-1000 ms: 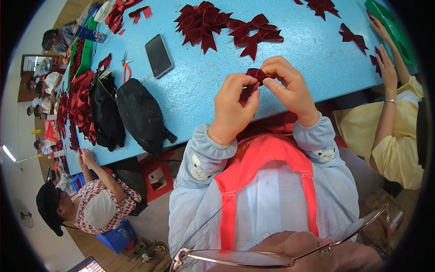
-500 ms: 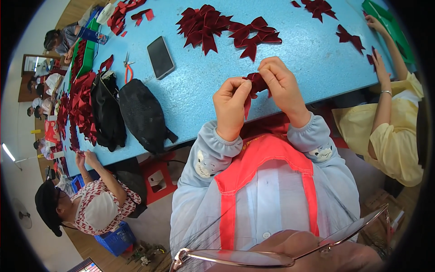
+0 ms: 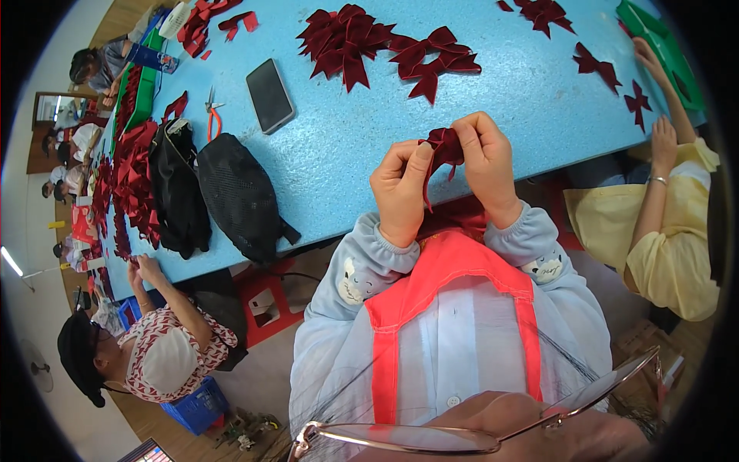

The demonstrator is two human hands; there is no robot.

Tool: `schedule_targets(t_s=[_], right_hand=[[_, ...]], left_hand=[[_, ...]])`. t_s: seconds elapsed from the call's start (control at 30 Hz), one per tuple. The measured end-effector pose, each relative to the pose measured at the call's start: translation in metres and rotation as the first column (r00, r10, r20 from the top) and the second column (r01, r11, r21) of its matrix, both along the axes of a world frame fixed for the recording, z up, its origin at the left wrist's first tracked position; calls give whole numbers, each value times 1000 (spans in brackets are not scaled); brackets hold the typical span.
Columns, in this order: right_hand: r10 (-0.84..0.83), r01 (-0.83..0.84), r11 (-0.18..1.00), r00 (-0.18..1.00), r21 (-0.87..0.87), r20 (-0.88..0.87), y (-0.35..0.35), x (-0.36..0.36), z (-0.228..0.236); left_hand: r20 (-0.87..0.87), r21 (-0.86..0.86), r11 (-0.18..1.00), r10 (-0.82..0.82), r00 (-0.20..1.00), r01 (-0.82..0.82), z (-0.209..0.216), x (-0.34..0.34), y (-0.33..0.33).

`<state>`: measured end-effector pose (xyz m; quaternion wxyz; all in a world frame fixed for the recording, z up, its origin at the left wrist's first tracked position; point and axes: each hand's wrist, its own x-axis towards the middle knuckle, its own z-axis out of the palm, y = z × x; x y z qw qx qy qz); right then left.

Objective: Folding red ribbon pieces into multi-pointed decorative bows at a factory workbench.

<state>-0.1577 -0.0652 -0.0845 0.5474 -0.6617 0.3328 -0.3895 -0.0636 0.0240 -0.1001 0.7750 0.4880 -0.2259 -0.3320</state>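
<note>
Between my two hands, above the near edge of the blue table (image 3: 339, 165), is a dark red velvet bow (image 3: 444, 146). The thumb and fingers of my left hand (image 3: 402, 181) pinch its left side, and a ribbon tail hangs down beside the thumb. On its right side my right hand (image 3: 486, 158) is closed, thumb against fingertips. My fingers partly cover the bow. Beyond my hands lie a heap of finished-looking red bows (image 3: 342, 42) and a few more bows (image 3: 435, 61) right next to it.
Left on the table are a phone (image 3: 270, 96), pliers with orange handles (image 3: 213, 115), two black pouches (image 3: 240, 196) and piled red ribbon (image 3: 135, 177). A person in yellow (image 3: 670, 223) sits at right by a green tray (image 3: 666, 54); another in a black cap (image 3: 81, 346) works at left.
Both my hands have shifted slightly right, and the bow has turned between them. At right, the neighbour's hand has drawn back from a bow now lying on the table.
</note>
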Motion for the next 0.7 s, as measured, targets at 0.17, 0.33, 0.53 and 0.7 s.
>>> schedule_targets(t_s=[0.17, 0.33, 0.53, 0.7], right_hand=[[24, 30, 849, 995, -528, 95, -2, -2, 3], [158, -70, 835, 981, -546, 116, -8, -6, 5], [53, -26, 962, 994, -271, 94, 9, -6, 6], [-130, 145, 951, 989, -274, 73, 14, -2, 3]], left_hand=[[-88, -3, 997, -76, 993, 76, 25, -2, 0], [-72, -51, 996, -73, 995, 70, 22, 2, 3], [7, -93, 994, 50, 999, -49, 12, -4, -2], [36, -87, 992, 98, 995, -95, 7, 2, -4]])
